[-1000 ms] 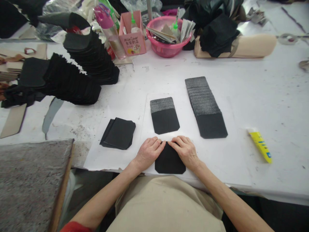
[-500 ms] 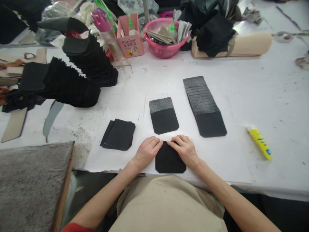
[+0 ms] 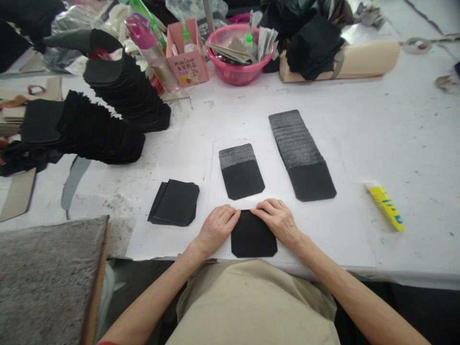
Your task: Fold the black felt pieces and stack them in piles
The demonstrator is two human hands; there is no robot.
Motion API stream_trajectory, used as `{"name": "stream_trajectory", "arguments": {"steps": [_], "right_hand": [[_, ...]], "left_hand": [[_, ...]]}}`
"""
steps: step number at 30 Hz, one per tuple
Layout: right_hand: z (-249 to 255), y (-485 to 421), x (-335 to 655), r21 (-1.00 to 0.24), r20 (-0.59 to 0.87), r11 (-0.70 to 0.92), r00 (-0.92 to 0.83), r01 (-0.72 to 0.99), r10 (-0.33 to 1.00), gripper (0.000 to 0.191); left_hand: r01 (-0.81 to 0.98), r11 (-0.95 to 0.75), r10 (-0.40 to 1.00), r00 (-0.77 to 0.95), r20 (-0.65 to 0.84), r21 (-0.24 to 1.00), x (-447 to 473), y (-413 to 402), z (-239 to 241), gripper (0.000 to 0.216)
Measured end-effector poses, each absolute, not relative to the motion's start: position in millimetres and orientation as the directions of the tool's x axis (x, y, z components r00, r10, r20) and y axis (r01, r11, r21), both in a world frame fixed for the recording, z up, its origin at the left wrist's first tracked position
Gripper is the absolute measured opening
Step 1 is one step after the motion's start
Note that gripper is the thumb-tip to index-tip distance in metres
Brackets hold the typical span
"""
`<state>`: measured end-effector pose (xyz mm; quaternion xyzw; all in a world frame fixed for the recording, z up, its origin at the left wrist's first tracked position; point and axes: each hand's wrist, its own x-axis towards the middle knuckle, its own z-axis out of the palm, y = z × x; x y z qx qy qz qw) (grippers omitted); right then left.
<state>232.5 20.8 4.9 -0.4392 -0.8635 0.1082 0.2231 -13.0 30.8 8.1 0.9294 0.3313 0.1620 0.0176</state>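
The left hand (image 3: pixel 220 226) has its fingers curled and drawn together, leaving hardly any gap at the tips, and it grips a black panel (image 3: pixel 254 237) by the left part of the far edge. The right hand (image 3: pixel 277 223) does the same farther along, its index finger and thumb closed on that edge near the right corner. How firmly either one squeezes, I cannot tell.

The fingertips have just drawn a little apart: a second ago they nearly met at the middle of the edge, and now a short stretch of it shows between them. This suggests the handling is working outward along the edge, while the panel itself lies where it was, flat at the near side of the table between the hands, its near corners cut off.

From the left, two tall leaning stacks of black pieces (image 3: pixel 104 136) stand well apart from the hands. Nearer, a loose pile of black panels (image 3: pixel 178 203) lies to the left of the left hand. Straight beyond the panel is a short overlapping row (image 3: pixel 244 179) with grey fuzzy upper ends, and right of that a longer overlapping row (image 3: pixel 312 182). A yellow tube (image 3: pixel 386 207) lies farthest right. None of these has shifted on the table; only the view has swung slightly.
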Motion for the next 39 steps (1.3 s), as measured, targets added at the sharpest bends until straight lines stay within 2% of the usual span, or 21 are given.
{"name": "stream_trajectory", "arguments": {"steps": [6,10,14,39], "right_hand": [[3.7,21.9,240.2,-0.382,0.292,0.592,-0.515,0.71,0.806,0.024],[3.1,23.0,242.4,-0.391,0.285,0.596,-0.524,0.701,0.803,0.022],[2.5,25.9,243.9,-0.401,0.289,0.592,-0.517,0.699,0.806,0.021],[6.2,33.2,266.7,-0.365,0.274,0.67,-0.613,0.647,0.741,0.024]], "left_hand": [[0.616,-0.78,0.623,0.743,0.245,0.114,-12.0,30.0,10.5,0.024],[0.625,-0.779,0.626,0.766,0.149,0.058,-7.3,30.2,14.9,0.036],[0.624,-0.781,0.623,0.779,0.073,0.009,-3.1,30.4,21.0,0.039],[0.614,-0.781,0.622,0.782,-0.047,-0.11,14.7,30.5,33.6,0.05]]}}
